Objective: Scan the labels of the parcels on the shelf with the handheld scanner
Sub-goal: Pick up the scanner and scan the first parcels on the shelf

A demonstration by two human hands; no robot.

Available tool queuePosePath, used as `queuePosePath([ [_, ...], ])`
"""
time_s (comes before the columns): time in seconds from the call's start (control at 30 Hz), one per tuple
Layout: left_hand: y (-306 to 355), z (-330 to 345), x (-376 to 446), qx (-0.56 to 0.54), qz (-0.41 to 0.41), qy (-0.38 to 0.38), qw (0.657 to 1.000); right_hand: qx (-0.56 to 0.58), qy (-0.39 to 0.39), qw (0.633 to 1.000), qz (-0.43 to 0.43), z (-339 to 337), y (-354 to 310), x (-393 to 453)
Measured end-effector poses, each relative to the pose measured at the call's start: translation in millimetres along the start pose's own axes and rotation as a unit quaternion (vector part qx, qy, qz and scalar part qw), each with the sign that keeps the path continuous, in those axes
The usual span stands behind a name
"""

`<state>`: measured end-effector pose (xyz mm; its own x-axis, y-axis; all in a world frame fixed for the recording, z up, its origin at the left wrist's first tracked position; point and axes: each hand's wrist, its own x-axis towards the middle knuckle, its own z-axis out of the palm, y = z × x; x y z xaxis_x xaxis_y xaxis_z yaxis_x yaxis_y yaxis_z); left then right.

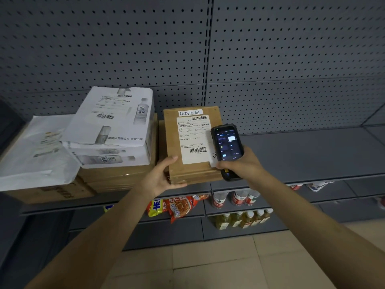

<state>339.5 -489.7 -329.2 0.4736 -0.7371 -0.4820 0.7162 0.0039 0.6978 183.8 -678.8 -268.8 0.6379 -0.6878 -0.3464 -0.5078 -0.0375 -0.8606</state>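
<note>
Scanner (pixel 227 142) upright, tip toward pegboard (pixel 291 59).

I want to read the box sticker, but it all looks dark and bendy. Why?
Head view: the light is dim and bluish, so the shelf looks grey; the wide lens bows the pegboard wall and shelf edges; the small print on the label of the brown parcel is too blurred to read, though its barcodes show; the scanner screen glows brightest.

I see small shop or parcel pickup point: grey metal shelf (pixel 312 155) with pegboard back panel (pixel 125 49), labelled parcels (pixel 193 142) stacked on it, snack packets (pixel 177 207) and drink bottles (pixel 243 220) on lower shelves, tiled floor (pixel 208 263).
</note>
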Motion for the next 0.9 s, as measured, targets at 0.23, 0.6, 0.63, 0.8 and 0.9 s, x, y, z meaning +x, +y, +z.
queuePosePath([
  [0.23, -3, 2, -7, 0.036, 0.029, -0.017, 0.999, 0.036, 0.038, 0.999, 0.004, -12, -8, -29],
  [0.6, 39, 41, -31, 0.094, 0.103, -0.071, 0.988, 0.353, -0.200, 0.914, -0.014, -54, -57, -129],
  [0.63, 42, 42, -33, 0.096, 0.113, -0.075, 0.986, 0.378, -0.224, 0.898, -0.013, -55, -59, -136],
  [0.8, 49, 49, -45, 0.080, 0.161, -0.093, 0.979, 0.416, -0.265, 0.870, 0.002, -54, -68, -167],
  [0.9, 52, 53, -50, 0.087, 0.175, -0.101, 0.975, 0.416, -0.278, 0.866, 0.020, -48, -72, -177],
])
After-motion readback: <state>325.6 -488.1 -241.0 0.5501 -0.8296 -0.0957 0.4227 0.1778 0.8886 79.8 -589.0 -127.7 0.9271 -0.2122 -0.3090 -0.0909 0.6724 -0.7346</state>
